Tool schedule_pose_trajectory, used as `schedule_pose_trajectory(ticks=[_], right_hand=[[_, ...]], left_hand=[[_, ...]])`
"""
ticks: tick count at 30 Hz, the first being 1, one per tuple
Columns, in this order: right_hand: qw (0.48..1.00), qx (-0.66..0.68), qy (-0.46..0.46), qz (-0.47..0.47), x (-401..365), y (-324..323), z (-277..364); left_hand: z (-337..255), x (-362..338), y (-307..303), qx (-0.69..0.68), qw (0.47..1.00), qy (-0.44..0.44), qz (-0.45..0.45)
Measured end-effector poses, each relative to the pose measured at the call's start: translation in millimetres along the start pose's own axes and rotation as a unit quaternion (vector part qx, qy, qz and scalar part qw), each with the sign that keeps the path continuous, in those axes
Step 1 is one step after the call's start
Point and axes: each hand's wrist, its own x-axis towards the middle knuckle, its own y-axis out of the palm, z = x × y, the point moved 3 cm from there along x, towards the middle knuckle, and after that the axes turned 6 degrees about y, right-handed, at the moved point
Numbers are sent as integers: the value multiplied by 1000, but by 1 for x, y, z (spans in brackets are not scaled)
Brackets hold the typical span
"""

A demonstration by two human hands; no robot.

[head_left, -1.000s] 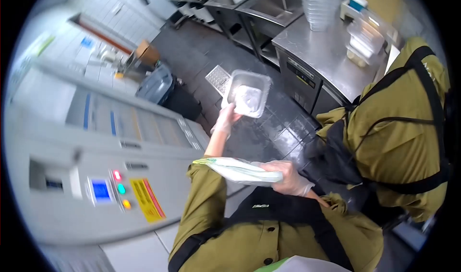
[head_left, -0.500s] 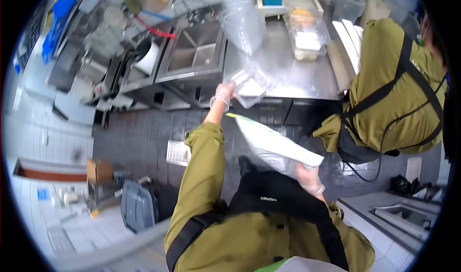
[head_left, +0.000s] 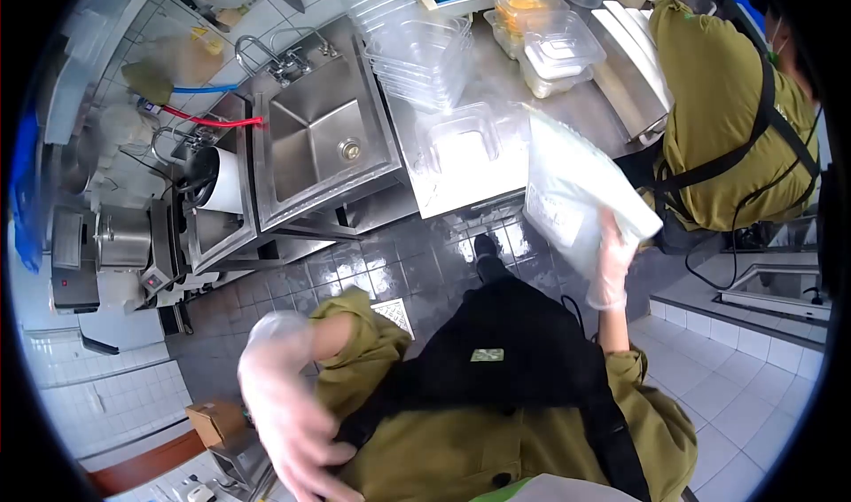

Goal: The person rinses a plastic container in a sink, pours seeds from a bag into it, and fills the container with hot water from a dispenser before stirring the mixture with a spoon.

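Observation:
My right hand (head_left: 613, 262), in a clear glove, grips the lower end of a white plastic bag (head_left: 576, 183) that is held up at a tilt by the counter's front edge. What the bag contains cannot be made out. My left hand (head_left: 288, 404), also gloved, is close to my body at lower left, slightly blurred, fingers apart and holding nothing. A clear plastic container (head_left: 461, 138) rests on the steel counter (head_left: 505, 134), left of the bag. Behind it stands a stack of clear containers (head_left: 417, 54).
Filled clear containers (head_left: 554, 54) sit farther back on the counter. A steel sink (head_left: 310, 143) adjoins at left, with a red hose (head_left: 213, 122) beyond. A co-worker in an olive shirt (head_left: 718, 121) stands at right. The dark tiled floor (head_left: 425, 254) looks wet.
My left hand has let go of the clear container, now on the counter, and drawn back toward my body. My right hand has raised the bag toward the counter. The view has shifted.

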Motion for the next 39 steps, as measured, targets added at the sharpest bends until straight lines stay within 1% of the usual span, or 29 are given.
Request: schedule_pose_trajectory(ticks=[1,2,3,4,8,10,12,13,14,15,16,17,18,20,21,22,23,24,26,27,28,30,31,33,36,37,39], right_hand=[[1000,-2,-1,5,10,9,-4],[1000,-4,2,10,17,16,-10],[1000,9,8,6,27,22,-24],[1000,26,8,5,39,30,-39],[998,56,-10,1,61,65,-87],[999,40,3,-10,68,79,-121],[993,46,54,90,69,92,-131],[987,5,97,129,66,95,-128],[982,-42,120,142,65,99,-126],[986,-72,32,146,65,104,-126],[982,-102,-57,146,64,107,-127],[975,-125,-71,172,63,110,-117],[965,-169,-59,194,61,110,-120],[936,-245,-85,239,57,111,-89],[924,-261,-90,263,54,109,-79],[911,-277,-96,290,52,108,-67],[892,-300,-88,328,55,111,-45],[897,-263,-55,351,60,108,-39],[902,-180,14,392,65,107,-40],[928,-175,20,328,70,104,-49],[947,-138,132,257,74,105,-65],[941,-111,203,247,86,112,-57],[944,-129,181,245,89,114,-60],[946,-165,133,244,94,119,-66],[950,-135,196,203,94,120,-75],[952,-128,187,207,94,120,-77],[956,-112,167,213,93,120,-79]], left_hand=[[-14,9,-9,113,990,66,57],[11,22,-26,63,995,-51,51],[26,28,-35,59,991,-105,60],[31,31,-42,55,988,-131,64],[40,35,-64,50,986,-148,56],[37,31,-74,45,987,-145,48],[34,22,-85,37,988,-152,10],[32,14,-88,35,985,-166,-31],[25,2,-86,25,978,-190,-87],[25,-17,-80,8,958,-229,-173],[34,-52,-64,-53,885,-334,-321],[57,-94,-37,-134,748,-474,-445],[87,-134,-8,-212,563,-592,-535],[217,-160,-10,-270,514,-670,-462],[244,-196,33,-187,494,-734,-427],[260,-227,80,-159,459,-783,-389],[269,-249,115,-234,400,-789,-403],[276,-261,138,-305,338,-790,-410],[284,-261,156,-318,346,-729,-497],[285,-262,162,-322,347,-696,-540],[283,-265,164,-327,346,-713,-514],[279,-273,160,-333,347,-743,-466],[278,-270,154,-318,339,-756,-461],[275,-273,156,-324,331,-740,-488],[271,-275,161,-338,308,-720,-522],[270,-276,162,-344,298,-714,-532],[269,-277,162,-337,302,-712,-537]])
